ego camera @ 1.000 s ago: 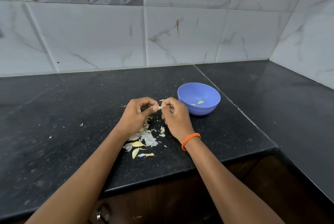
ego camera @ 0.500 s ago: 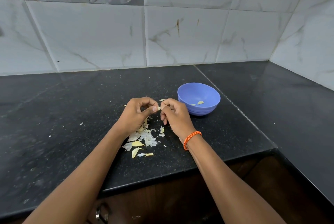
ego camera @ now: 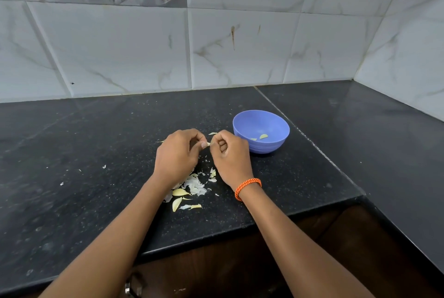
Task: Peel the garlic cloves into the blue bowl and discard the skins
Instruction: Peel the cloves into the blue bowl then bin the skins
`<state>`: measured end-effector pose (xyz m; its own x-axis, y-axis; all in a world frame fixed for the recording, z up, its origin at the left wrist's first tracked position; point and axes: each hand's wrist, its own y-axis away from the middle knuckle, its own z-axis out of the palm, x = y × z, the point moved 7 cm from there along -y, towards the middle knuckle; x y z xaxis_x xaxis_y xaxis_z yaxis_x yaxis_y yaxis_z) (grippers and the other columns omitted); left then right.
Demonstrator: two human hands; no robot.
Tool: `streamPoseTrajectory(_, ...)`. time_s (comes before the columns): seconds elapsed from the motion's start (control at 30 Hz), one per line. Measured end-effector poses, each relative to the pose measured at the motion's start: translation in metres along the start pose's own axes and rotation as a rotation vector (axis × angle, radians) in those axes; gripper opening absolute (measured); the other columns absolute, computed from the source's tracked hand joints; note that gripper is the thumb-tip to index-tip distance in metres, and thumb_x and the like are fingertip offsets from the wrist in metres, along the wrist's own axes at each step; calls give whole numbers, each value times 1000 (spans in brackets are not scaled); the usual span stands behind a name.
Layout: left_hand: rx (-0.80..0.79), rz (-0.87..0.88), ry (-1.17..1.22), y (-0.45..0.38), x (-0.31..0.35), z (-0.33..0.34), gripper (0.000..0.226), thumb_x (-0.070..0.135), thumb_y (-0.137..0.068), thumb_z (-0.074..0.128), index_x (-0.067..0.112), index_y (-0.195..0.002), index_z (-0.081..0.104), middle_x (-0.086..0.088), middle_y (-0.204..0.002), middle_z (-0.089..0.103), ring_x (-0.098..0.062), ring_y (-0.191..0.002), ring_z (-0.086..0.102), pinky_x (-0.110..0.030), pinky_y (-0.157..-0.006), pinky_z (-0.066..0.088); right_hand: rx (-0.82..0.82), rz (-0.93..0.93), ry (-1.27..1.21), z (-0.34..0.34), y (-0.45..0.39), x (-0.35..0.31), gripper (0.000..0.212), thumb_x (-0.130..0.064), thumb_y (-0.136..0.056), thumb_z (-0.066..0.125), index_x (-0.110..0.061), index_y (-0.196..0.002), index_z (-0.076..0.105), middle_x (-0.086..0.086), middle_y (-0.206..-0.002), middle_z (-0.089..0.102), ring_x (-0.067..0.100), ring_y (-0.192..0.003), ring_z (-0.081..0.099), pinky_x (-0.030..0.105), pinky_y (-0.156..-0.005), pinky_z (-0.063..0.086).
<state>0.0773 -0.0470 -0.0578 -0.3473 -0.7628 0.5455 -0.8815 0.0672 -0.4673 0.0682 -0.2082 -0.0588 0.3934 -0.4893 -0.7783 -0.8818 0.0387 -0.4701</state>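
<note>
A small garlic clove [ego camera: 208, 144] is pinched between the two hands above the table [ego camera: 96, 153], just left of the blue bowl [ego camera: 261, 131]; only a pale sliver of it shows between the fingertips; the bowl stands upright on the dark speckled stone, and two peeled cloves [ego camera: 260, 137] lie on its floor; the left hand [ego camera: 176, 156] has its fingers curled inward with the thumb tip pressed to the clove, and the right hand [ego camera: 230, 153] is likewise curled, its thumb and forefinger gripping the clove's other end, so both hands close on the same piece; the knuckles of the two hands nearly meet; an orange braided band [ego camera: 248, 188] circles the right wrist; both forearms reach in from the near edge, angled toward each other; beneath and just behind the hands lies a scatter of garlic skins [ego camera: 192, 186], white papery flakes mixed with a few yellowish curved pieces, partly hidden by the left wrist; smaller white flecks lie well apart to the left; the table is black polished stone with a seam running diagonally past the bowl's right side, and it turns a corner at the right; pale marble-patterned wall tiles [ego camera: 120, 52] rise behind it, with a row of printed picture tiles at the top left; dark wooden cabinet fronts [ego camera: 240, 261] show below the table's edge.
</note>
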Motion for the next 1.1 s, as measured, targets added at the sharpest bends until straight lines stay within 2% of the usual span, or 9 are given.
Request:
streamPoseTrajectory(0.2, 75, 14, -79, 3, 6, -5, 9, 33, -100, 71, 37, -92, 70, 18, -82, 66, -8, -79, 61, -32, -64, 48, 19, -127, 115, 2, 5, -13, 14, -15, -96, 70, -13, -82, 67, -7, -70, 64, 14, -64, 61, 36, -60, 54)
streamPoseTrajectory(0.3, 98, -85, 93, 2, -1, -10, 7, 37, -97, 79, 36, -90, 77, 20, -77, 72, -4, -71, 66, -33, -62, 53, 39, -87, 24, -1, 3, -7, 10, -13, -97, 69, -14, -87, 70, -6, -78, 71, 13, -74, 67, 38, -68, 58)
streamPoseTrajectory(0.4, 104, -109, 316, 1, -6, -15, 5, 30, -93, 84, 31, -89, 82, 16, -82, 78, -7, -78, 74, -38, -73, 63, 23, -52, -36, -1, 1, -2, 7, -12, -97, 72, -15, -92, 76, -9, -85, 75, 8, -81, 71, 30, -73, 61)
streamPoseTrajectory(0.53, 100, -120, 456, 2, -5, -20, 3, 23, -90, 87, 22, -91, 85, 12, -84, 81, -7, -82, 77, -28, -79, 63, 14, -55, -65, -4, 3, -4, 8, -14, -94, 79, -17, -98, 85, -11, -92, 80, 3, -86, 73, 17, -79, 58)
streamPoseTrajectory(0.67, 90, -163, 538, 2, -10, -20, 7, 23, -89, 88, 20, -95, 85, 8, -89, 82, -13, -87, 79, -38, -87, 65, 7, 46, -72, -1, 0, 9, 15, -23, -101, 71, -19, -101, 85, -9, -88, 79, 6, -77, 73, 39, -74, 65)
streamPoseTrajectory(0.77, 79, -161, 546, 3, -10, -21, 7, 22, -90, 88, 22, -97, 85, 8, -91, 83, -14, -89, 79, -42, -90, 65, -3, 85, -53, 2, 0, 12, 26, -31, -109, 57, -20, -109, 81, -9, -96, 79, 4, -82, 74, 50, -72, 64)
streamPoseTrajectory(0.9, 56, -130, 505, 2, -6, -20, 6, 22, -91, 87, 24, -96, 85, 11, -90, 82, -10, -87, 77, -29, -85, 63, 50, -32, -95, -6, 2, -2, 27, -20, -110, 55, -24, -125, 77, -10, -121, 73, 6, -94, 74, 46, -74, 65)
streamPoseTrajectory(1.0, 49, -94, 456, 1, -3, -20, 6, 19, -92, 86, 24, -95, 85, 14, -89, 81, -6, -84, 76, -17, -79, 58, 61, -73, -124, -9, 3, -4, 42, -2, -109, 48, -27, -124, 78, -7, -143, 62, 6, -100, 74, 36, -76, 64)
streamPoseTrajectory(1.1, 37, -70, 440, 1, -2, -20, 6, 18, -93, 85, 23, -97, 86, 14, -90, 81, -6, -86, 76, -14, -79, 57, 71, -51, -161, -9, 2, -3, 35, -5, -106, 53, -24, -121, 79, -8, -124, 72, 10, -93, 75, 35, -74, 61)
